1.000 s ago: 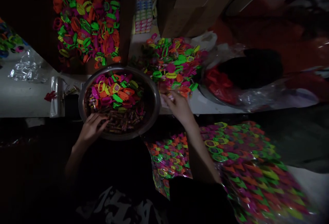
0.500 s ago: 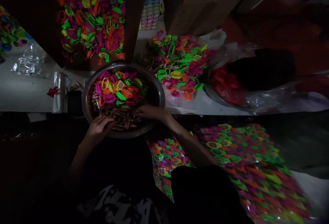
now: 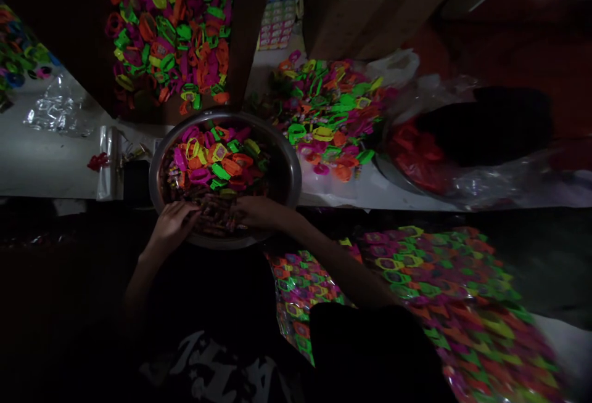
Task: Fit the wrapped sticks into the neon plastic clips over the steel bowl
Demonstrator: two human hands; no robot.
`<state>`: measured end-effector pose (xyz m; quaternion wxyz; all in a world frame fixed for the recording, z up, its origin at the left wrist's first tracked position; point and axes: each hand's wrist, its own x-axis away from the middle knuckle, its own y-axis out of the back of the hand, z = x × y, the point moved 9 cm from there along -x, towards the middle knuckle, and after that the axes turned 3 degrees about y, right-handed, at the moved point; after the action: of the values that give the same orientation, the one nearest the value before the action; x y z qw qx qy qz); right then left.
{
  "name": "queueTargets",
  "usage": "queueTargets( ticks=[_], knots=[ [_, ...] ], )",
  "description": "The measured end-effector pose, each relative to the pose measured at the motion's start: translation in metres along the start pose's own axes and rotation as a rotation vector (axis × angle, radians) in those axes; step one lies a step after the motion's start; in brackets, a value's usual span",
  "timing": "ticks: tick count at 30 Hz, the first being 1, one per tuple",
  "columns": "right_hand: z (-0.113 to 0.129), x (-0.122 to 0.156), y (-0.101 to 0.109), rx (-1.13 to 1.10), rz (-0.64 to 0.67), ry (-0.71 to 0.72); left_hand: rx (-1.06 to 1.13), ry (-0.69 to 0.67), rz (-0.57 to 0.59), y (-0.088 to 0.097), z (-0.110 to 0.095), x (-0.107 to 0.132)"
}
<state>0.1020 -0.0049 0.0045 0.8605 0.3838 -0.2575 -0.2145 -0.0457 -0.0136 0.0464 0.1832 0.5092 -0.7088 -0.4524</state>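
Hands meet inside round steel bowl (image 3: 292,172): left hand (image 3: 173,223) and right hand (image 3: 256,211) lie half-curled on small brown pieces (image 3: 217,217) at its near side; hold indeterminate. Probable step: gathering pieces; extraction requires pinch closure.

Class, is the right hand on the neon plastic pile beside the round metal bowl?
No, the right hand rests inside the bowl, beside the left hand.

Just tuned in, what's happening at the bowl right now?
A person has both hands in the round metal bowl. The left hand and right hand rest on small brownish pieces at its near side; neon plastic pieces fill the far side. A loose heap of similar neon pieces lies on the white table behind.
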Motion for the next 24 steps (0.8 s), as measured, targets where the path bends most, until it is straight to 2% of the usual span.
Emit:
queueTargets(
  ticks=[4, 8, 12, 17, 20, 24],
  knots=[
    [0.018, -0.010, -0.024, 0.263, 0.117, -0.049, -0.028, 0.026, -0.017, 0.001, 0.010, -0.001],
    [0.028, -0.019, -0.034, 0.365, 0.166, -0.016, -0.047, 0.023, -0.021, -0.005, 0.012, 0.000],
    [0.022, -0.023, -0.035, 0.363, 0.189, -0.040, -0.102, 0.031, -0.033, -0.007, 0.011, 0.000],
    [0.007, -0.018, -0.035, 0.295, 0.288, -0.117, -0.117, 0.045, -0.029, -0.009, 0.011, 0.001],
    [0.009, -0.016, -0.025, 0.181, 0.237, -0.093, -0.122, 0.042, -0.048, -0.008, 0.011, 0.001],
    [0.020, -0.023, -0.014, -0.059, 0.054, 0.013, -0.121, 0.047, -0.077, -0.008, 0.011, 0.000]
  ],
)
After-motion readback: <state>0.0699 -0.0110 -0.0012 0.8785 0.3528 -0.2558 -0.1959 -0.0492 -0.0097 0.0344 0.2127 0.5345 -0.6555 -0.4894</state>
